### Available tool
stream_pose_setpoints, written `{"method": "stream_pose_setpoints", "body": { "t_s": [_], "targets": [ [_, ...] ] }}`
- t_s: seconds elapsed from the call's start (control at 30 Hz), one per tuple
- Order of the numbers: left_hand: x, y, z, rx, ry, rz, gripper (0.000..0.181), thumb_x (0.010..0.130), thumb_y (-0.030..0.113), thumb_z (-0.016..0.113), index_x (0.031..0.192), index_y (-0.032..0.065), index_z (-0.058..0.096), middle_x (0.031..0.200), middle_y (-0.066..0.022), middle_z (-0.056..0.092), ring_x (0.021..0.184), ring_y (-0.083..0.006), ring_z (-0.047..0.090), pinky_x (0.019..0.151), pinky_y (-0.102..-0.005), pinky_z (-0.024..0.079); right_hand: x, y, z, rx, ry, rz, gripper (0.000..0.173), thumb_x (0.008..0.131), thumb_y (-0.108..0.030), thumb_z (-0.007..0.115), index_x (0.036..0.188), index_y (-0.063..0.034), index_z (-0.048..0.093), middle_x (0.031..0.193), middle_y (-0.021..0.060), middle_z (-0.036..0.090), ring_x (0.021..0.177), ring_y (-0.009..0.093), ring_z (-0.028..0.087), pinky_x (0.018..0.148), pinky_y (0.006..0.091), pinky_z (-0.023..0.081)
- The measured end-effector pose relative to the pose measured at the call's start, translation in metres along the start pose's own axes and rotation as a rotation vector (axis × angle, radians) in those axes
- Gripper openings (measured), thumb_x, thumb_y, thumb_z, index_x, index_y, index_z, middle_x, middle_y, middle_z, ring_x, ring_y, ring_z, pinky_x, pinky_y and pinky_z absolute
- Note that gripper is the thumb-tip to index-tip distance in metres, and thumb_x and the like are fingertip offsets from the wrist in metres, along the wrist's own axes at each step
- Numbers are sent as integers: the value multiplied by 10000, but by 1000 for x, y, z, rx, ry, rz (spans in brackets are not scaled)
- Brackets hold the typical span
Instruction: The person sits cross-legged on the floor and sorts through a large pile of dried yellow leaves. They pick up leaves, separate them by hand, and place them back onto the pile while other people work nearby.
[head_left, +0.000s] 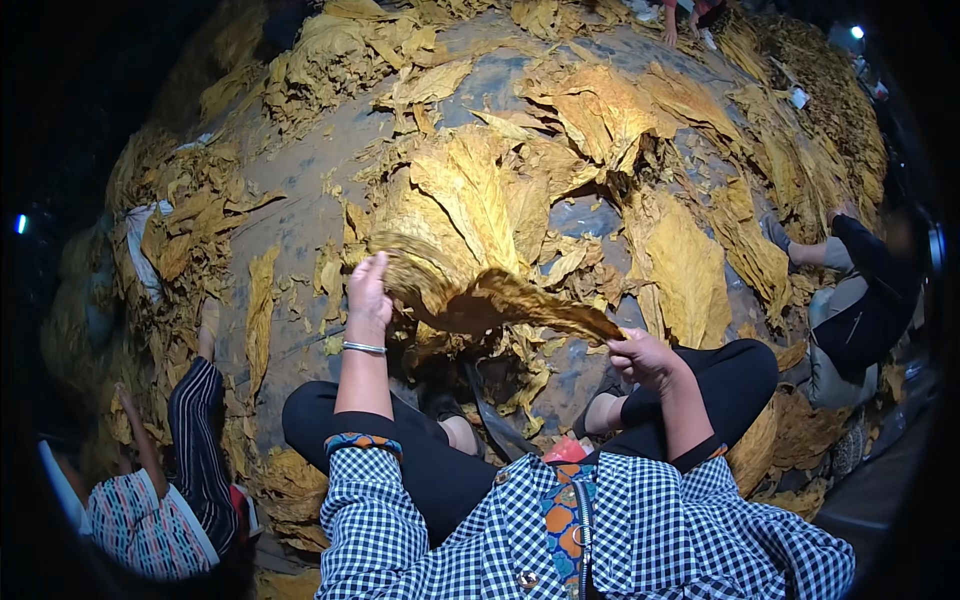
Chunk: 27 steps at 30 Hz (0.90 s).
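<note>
Between my two hands stretches a dried, brown-yellow tobacco leaf (487, 304), curled and blurred toward its left end. My right hand (643, 358) pinches its narrow end above my right knee. At the broad end, my left hand (369, 292) has its fingers closed at the leaf's edge; a metal bangle circles that wrist. Just beyond lies a fanned pile of yellow tobacco leaves (469, 195), partly covered by the leaf in my hands. A large flat leaf (686, 270) rests to the right of the pile.
Dark sheeting (289, 180) under the leaves shows in patches. Leaf heaps (330, 67) rise at the far left. One person (862, 300) sits at the right, another (150, 510) at the lower left. Another person's hand (670, 30) shows at the top. A white cloth (142, 240) lies left.
</note>
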<state>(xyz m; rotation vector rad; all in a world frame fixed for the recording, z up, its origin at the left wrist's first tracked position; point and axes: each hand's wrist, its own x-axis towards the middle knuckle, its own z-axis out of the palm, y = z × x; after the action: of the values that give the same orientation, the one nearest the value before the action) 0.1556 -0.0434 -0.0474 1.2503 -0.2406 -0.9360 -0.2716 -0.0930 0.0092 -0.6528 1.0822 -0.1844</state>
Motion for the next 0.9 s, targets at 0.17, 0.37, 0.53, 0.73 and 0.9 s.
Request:
{"method": "stream_pose_setpoints", "body": {
  "t_s": [0.17,0.37,0.53,0.73,0.9],
  "targets": [
    [26,-3,-42,-262,219,-29,82,851,144,558,839,71,524,836,-67,592,731,-204,577,659,-375,502,0,1,-22,196,-206,58,87,913,-174,448,894,-93,474,499,-78,269,374,16,180,324,168,153],
    [23,11,-41,-179,509,-54,105,861,139,530,862,34,521,837,-92,583,746,-238,600,624,-385,526,6,10,-46,295,-223,85,235,931,-192,407,1053,-28,524,507,-75,251,377,24,161,321,174,149],
    [24,19,-41,-450,395,-165,287,909,271,418,1005,21,521,1002,-134,582,881,-280,593,741,-431,513,14,14,-40,142,-150,120,214,925,-196,427,1019,-28,520,508,-53,317,372,32,189,324,187,174],
    [-30,59,50,-259,-20,-89,157,923,188,415,959,48,478,943,-136,586,847,-247,598,753,-417,522,57,41,-65,-1102,-92,-243,602,786,-313,617,1255,2,408,1158,171,530,1100,249,487,935,354,378],
    [-79,57,93,-266,-333,-254,76,896,155,487,941,95,500,839,-68,596,768,-191,606,716,-377,525,38,-42,52,-935,36,-734,552,814,-284,578,1269,-30,397,1262,167,447,1145,244,450,947,338,366]
  ]
}}
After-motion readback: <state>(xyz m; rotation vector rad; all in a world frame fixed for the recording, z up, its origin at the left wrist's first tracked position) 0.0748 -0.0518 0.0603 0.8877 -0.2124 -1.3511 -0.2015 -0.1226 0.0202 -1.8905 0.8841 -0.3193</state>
